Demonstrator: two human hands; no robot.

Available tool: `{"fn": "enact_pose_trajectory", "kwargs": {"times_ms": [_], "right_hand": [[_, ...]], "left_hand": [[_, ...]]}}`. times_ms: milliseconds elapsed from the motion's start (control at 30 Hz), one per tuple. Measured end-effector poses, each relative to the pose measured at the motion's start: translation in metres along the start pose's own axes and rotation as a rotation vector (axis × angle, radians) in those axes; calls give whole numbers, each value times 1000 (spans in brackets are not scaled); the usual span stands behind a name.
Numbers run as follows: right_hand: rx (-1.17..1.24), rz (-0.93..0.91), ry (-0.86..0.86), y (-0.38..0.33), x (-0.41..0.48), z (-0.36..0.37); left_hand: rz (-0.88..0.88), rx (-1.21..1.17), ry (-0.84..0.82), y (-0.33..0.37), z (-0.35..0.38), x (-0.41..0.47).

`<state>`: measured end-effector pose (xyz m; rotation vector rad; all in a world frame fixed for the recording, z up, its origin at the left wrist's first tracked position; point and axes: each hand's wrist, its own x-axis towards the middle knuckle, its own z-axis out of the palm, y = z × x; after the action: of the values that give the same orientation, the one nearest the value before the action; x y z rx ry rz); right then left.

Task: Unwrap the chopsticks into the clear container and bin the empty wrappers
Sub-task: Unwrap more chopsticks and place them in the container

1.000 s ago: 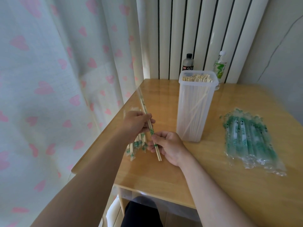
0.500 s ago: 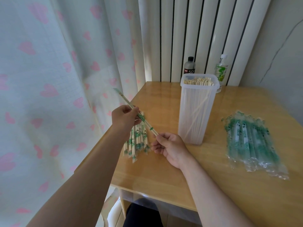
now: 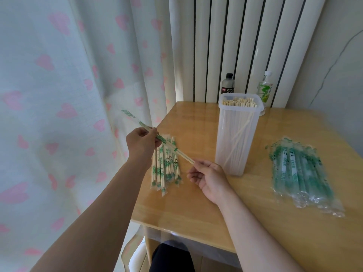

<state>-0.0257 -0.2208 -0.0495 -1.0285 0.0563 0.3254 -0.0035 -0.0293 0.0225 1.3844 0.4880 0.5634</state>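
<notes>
The wrapper [image 3: 130, 115] is pinched in the grip of the left hand [image 3: 142, 143], above the surface [image 3: 196, 203] edge. The bare end of the chopsticks [image 3: 184, 157] is pinched in the grip of the right hand [image 3: 209, 177], left of the clear container [image 3: 235, 142]. Wrapped pairs [image 3: 167, 167] are seen beneath, and empty wrappers [image 3: 300, 173] are piled at right.

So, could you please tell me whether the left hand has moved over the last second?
Yes. The left hand has drawn leftward, away from the clear container and toward the curtain, gripping the wrapper.
</notes>
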Motion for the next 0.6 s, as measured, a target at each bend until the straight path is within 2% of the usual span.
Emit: {"fn": "enact_pose_trajectory", "kwargs": {"times_ms": [200, 300, 467, 600], "right_hand": [[381, -141, 88, -10, -19, 11], [368, -212, 219, -18, -20, 17], [248, -286, 420, -27, -24, 6], [347, -310, 467, -41, -44, -11]], "left_hand": [[-255, -257, -44, -24, 3, -15], [-353, -382, -90, -39, 18, -36], [-347, -407, -127, -42, 37, -55], [-275, -333, -93, -30, 43, -58]]}}
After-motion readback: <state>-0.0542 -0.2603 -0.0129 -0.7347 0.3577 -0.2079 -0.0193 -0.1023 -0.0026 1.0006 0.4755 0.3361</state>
